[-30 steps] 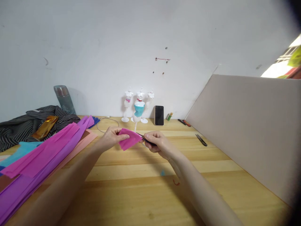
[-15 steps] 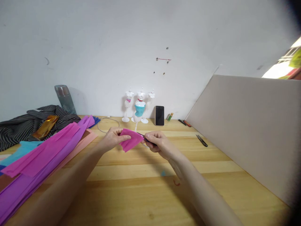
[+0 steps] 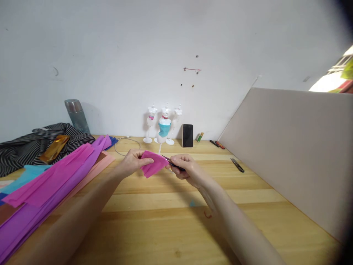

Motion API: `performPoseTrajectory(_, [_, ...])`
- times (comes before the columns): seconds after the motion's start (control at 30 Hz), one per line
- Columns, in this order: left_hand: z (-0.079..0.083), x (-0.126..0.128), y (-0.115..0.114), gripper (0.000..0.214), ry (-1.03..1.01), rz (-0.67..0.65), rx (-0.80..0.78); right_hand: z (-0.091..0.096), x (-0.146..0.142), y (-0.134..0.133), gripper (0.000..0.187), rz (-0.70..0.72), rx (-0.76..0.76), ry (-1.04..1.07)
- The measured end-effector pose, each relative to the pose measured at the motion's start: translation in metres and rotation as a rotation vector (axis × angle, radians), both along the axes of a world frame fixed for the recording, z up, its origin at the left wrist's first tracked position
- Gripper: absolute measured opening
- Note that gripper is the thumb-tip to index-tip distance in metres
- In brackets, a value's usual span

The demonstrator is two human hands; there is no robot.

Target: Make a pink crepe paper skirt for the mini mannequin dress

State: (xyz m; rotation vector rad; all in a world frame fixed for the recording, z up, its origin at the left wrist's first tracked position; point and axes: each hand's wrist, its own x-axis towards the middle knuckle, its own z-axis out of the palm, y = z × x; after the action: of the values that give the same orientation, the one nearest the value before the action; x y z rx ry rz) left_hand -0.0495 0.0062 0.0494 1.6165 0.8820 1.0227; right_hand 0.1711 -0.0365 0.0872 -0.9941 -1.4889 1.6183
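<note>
A folded piece of pink crepe paper (image 3: 154,164) is pinched in my left hand (image 3: 134,162), thumb on top. My right hand (image 3: 184,165) is closed around a pair of small dark scissors (image 3: 176,165), whose blade tips meet the paper's right edge. Both hands are raised above the middle of the table. Just behind them stands a small white dress-form mannequin (image 3: 163,137) wrapped in turquoise paper (image 3: 164,129); its base is partly hidden by the hands and the pink paper. Other little white mannequins (image 3: 148,129) stand close to it near the wall.
Long strips of purple paper (image 3: 33,217) and pink paper (image 3: 52,180) lie at left, beside a striped cloth (image 3: 24,143) and a flask (image 3: 77,117). A phone (image 3: 187,136) leans at the wall. Thread snips (image 3: 237,165) lie at right, near a pale partition (image 3: 292,147).
Hardly anything differs. The view has shifted very slightly; both hands keep the same hold on the pink paper and the scissors.
</note>
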Motion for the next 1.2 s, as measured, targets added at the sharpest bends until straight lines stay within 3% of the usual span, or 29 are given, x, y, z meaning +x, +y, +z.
performPoseTrajectory(0.47, [-0.003, -0.002, 0.005, 0.029, -0.001, -0.005, 0.012, -0.004, -0.001, 0.002, 0.047, -0.03, 0.003, -0.006])
performPoseTrajectory(0.83, [0.001, 0.001, 0.003, 0.034, -0.031, 0.04, -0.062, 0.015, 0.009, -0.006, 0.038, -0.074, 0.128, -0.095])
performPoseTrajectory(1.2, [-0.006, 0.002, 0.005, 0.034, -0.045, 0.063, -0.037, 0.009, 0.017, 0.003, 0.031, -0.003, 0.06, -0.018])
